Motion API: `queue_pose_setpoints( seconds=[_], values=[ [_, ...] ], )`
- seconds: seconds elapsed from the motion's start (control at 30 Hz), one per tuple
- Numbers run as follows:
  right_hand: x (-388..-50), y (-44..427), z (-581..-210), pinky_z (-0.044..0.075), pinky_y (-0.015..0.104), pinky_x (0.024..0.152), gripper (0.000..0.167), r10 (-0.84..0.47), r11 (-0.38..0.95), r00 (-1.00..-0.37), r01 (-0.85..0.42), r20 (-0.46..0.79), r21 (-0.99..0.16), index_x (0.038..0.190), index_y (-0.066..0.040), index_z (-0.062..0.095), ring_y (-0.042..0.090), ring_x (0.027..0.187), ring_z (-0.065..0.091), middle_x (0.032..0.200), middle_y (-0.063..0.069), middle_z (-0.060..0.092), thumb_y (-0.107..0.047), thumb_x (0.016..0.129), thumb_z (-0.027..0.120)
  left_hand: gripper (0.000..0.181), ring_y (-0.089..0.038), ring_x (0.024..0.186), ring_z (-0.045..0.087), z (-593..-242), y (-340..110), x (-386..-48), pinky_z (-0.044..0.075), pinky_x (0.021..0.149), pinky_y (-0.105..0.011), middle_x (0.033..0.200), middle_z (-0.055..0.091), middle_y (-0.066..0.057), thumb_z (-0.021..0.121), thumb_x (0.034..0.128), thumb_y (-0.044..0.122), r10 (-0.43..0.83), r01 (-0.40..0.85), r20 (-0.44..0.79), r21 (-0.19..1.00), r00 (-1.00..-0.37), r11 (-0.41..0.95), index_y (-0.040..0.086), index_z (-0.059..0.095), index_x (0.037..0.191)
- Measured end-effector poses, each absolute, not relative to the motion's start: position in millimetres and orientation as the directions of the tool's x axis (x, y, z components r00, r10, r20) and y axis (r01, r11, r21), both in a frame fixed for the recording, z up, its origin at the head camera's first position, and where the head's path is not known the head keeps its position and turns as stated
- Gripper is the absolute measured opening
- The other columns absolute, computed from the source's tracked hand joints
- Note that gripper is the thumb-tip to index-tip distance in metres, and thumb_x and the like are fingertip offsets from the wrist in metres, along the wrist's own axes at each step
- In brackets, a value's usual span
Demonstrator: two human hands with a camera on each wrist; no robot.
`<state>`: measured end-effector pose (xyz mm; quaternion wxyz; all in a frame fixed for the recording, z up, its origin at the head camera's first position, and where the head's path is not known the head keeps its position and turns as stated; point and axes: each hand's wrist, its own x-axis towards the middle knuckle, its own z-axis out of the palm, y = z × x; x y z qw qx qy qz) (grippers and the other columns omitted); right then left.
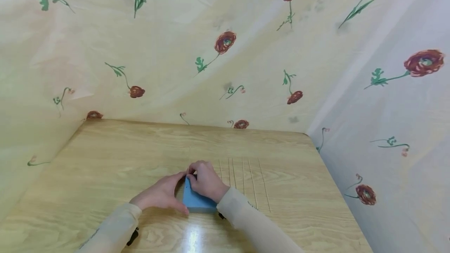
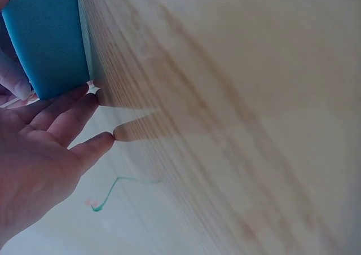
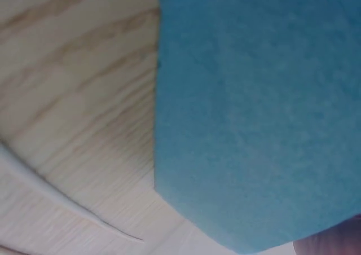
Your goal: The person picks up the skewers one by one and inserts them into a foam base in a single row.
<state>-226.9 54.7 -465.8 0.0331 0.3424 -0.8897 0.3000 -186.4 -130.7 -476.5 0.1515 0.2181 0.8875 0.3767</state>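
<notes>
A blue foam-like block [image 1: 197, 200] stands on the wooden table. My left hand [image 1: 161, 190] holds it from the left, thumb at the near corner and fingers at the far corner. In the left wrist view, those fingers lie against the block's end face. My right hand [image 1: 207, 179] reaches over the block, and its fingertips pinch a thin pale stick [image 2: 11, 101] at the far left corner; most of that stick is hidden. Small dark holes dot the block's top near its left edge. The right wrist view is mostly filled by the block [image 3: 254, 114].
Several thin sticks [image 1: 253, 184] lie roughly parallel on the table [image 1: 105, 159], just right of the block. Flower-patterned sheeting [image 1: 168, 50] rises behind the table and along both sides.
</notes>
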Motion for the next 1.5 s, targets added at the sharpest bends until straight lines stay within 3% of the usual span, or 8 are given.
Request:
queue_pose_setpoints(
  seconds=[0.43, 0.7, 1.07, 1.33, 1.5],
  values=[
    [-225.8, 56.3, -460.2, 0.046, 0.015, 0.066, 0.006, -0.587, 0.587, -0.767, -0.625, 0.261, -0.515, 0.092, -0.009, 0.071, 0.003, 0.077, 0.056, 0.089, -0.003, 0.065, -0.009, 0.091, 0.065, 0.12, -0.035, 0.133, 0.031, -475.0, -132.2, -186.8, 0.029, 0.104, -0.053, 0.147, 0.033, -0.021, 0.085, 0.0613, 0.054, 0.506, 0.286, -0.091, 0.733, -0.858, 0.617, -0.003, 0.025, 0.148],
    [-210.9, 84.4, -449.4, 0.05, 0.03, 0.08, 0.016, -0.48, 0.651, -0.844, -0.526, 0.24, -0.547, 0.102, -0.007, 0.07, 0.014, 0.095, 0.059, 0.1, 0.0, 0.065, -0.017, 0.091, 0.068, 0.121, -0.038, 0.131, 0.032, -474.6, -131.0, -181.6, 0.03, 0.102, -0.056, 0.147, 0.034, -0.021, 0.086, 0.0584, 0.055, 0.474, 0.234, -0.134, 0.734, -0.87, 0.638, 0.0, 0.027, 0.148],
    [-227.3, 163.5, -443.8, 0.051, 0.032, 0.067, 0.015, -0.348, 0.745, -0.93, -0.349, 0.116, -0.568, 0.097, 0.0, 0.067, 0.015, 0.078, 0.058, 0.089, 0.005, 0.064, -0.007, 0.085, 0.073, 0.122, -0.041, 0.131, 0.032, -479.5, -133.2, -181.7, 0.033, 0.098, -0.06, 0.147, 0.034, -0.019, 0.087, 0.0578, 0.055, 0.48, 0.214, -0.154, 0.75, -0.863, 0.626, 0.004, 0.026, 0.15],
    [-227.2, 230.0, -461.8, 0.046, 0.032, 0.058, 0.02, -0.148, 0.8, -0.989, -0.114, -0.01, -0.589, 0.085, -0.004, 0.063, 0.016, 0.068, 0.051, 0.075, 0.001, 0.055, -0.007, 0.075, 0.08, 0.12, -0.041, 0.13, 0.033, -477.2, -131.5, -182.9, 0.034, 0.098, -0.059, 0.147, 0.034, -0.02, 0.087, 0.0586, 0.053, 0.494, 0.221, -0.149, 0.758, -0.856, 0.613, 0.004, 0.026, 0.15],
    [-228.4, 258.2, -469.3, 0.042, 0.03, 0.053, 0.023, -0.069, 0.853, -0.996, -0.029, -0.057, -0.522, 0.073, -0.006, 0.059, 0.016, 0.061, 0.049, 0.069, 0.002, 0.054, -0.014, 0.075, 0.081, 0.12, -0.041, 0.13, 0.033, -475.2, -131.8, -183.6, 0.034, 0.098, -0.06, 0.147, 0.034, -0.02, 0.088, 0.0584, 0.052, 0.489, 0.221, -0.146, 0.757, -0.86, 0.614, 0.003, 0.027, 0.149]
  ],
)
